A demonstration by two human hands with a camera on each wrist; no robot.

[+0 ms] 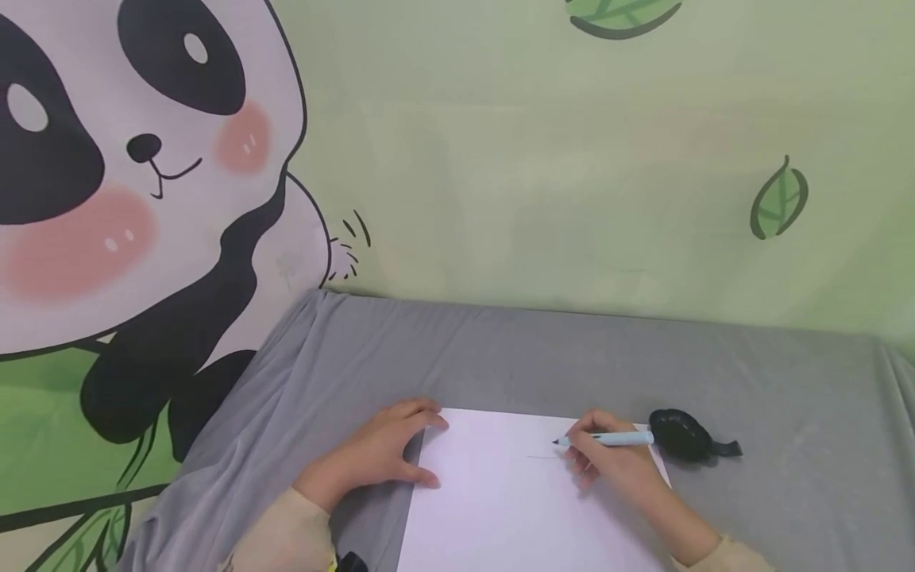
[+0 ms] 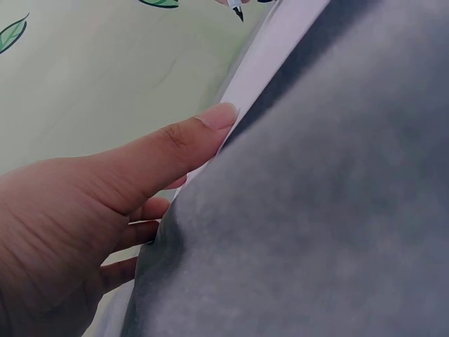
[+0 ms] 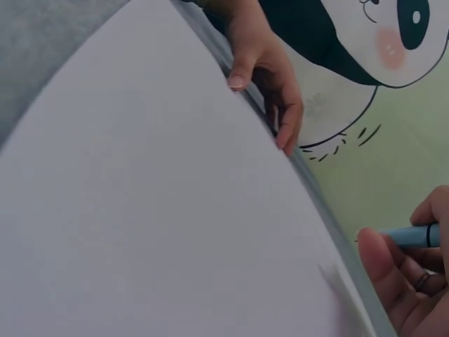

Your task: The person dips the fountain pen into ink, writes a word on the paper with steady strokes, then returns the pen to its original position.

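A white sheet of paper [image 1: 500,508] lies on the grey cloth, with a thin faint line drawn near its upper middle. My left hand [image 1: 382,449] rests on the sheet's left edge, thumb and fingers spread apart; in the left wrist view, the thumb [image 2: 175,144] touches that edge. Over the upper right part of the paper, my right hand [image 1: 608,453] pinches a light-blue pen [image 1: 622,438] with a dark pointed tip. The tip sits just above the right end of the line; whether it touches the paper I cannot tell.
Right of the paper lies a black rounded object [image 1: 679,434] with a short tail. Grey cloth [image 1: 786,397] covers the table up to a wall with a painted panda [image 1: 193,159] and leaves. A small dark item [image 1: 352,562] shows by my left sleeve.
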